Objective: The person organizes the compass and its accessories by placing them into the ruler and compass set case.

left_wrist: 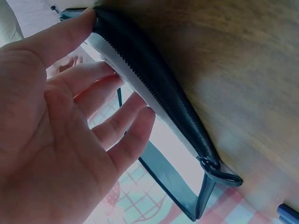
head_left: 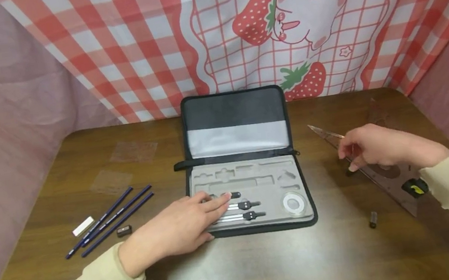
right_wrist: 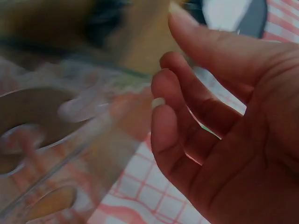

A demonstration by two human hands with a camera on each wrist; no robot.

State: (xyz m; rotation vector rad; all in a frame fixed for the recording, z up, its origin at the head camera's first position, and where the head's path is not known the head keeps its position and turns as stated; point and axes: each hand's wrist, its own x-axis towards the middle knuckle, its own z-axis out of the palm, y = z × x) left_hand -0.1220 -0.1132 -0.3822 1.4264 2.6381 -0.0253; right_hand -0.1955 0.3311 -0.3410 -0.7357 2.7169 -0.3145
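Note:
My left hand (head_left: 180, 224) rests over the left part of the grey tray in an open black zip case (head_left: 311, 209), fingers extended onto it. Beside the fingertips, two silver-and-black compasses (head_left: 247, 205) lie in their slots, partly covered. In the left wrist view the thumb touches the zipped edge (left_wrist: 140, 65) of the case. My right hand (head_left: 383, 147) hovers at a clear set square (head_left: 402, 199), its fingers bent loosely. Thumb and fingers stand apart in the right wrist view, with nothing seen between them. A small dark object (head_left: 350, 172) lies just below the thumb.
On the left lie dark blue pencils (head_left: 117, 225), a white eraser (head_left: 83, 226), a sharpener (head_left: 124, 230) and clear plastic wrappers (head_left: 111, 182). A round clear box (head_left: 294, 203) sits in the tray. To the right are a small capped tube (head_left: 372, 219) and a black-and-yellow item (head_left: 415, 187).

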